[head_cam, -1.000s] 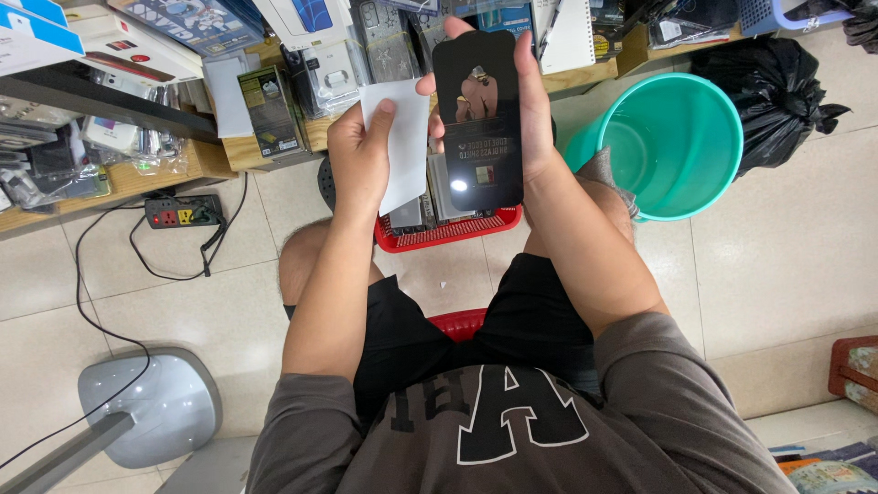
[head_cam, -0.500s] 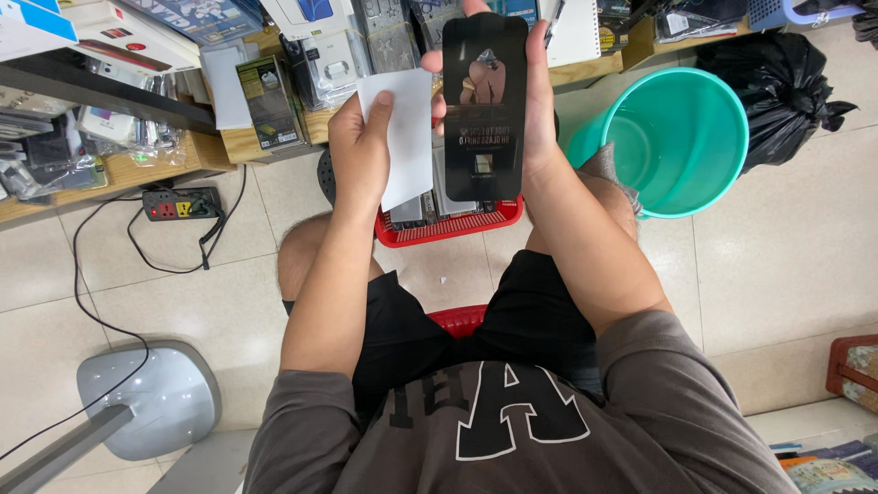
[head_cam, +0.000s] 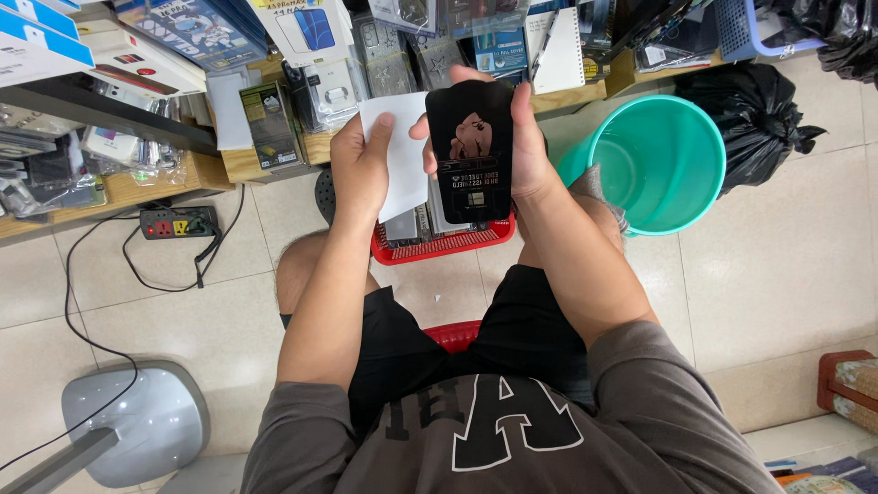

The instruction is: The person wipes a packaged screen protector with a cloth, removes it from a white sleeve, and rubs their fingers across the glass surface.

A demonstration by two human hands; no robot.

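Holding the black flat packet (head_cam: 474, 151) upright in my right hand (head_cam: 521, 137), fingers clamped around its edges, I pinch the white sheet (head_cam: 402, 155) beside it with my left hand (head_cam: 358, 165). Best I keep both apart, above the red basket (head_cam: 444, 245).

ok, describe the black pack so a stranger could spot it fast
Start at the teal bucket on the floor; just left of it, above the red basket. The black pack is the flat dark rectangle in the right hand; the left hand holds a white sheet.
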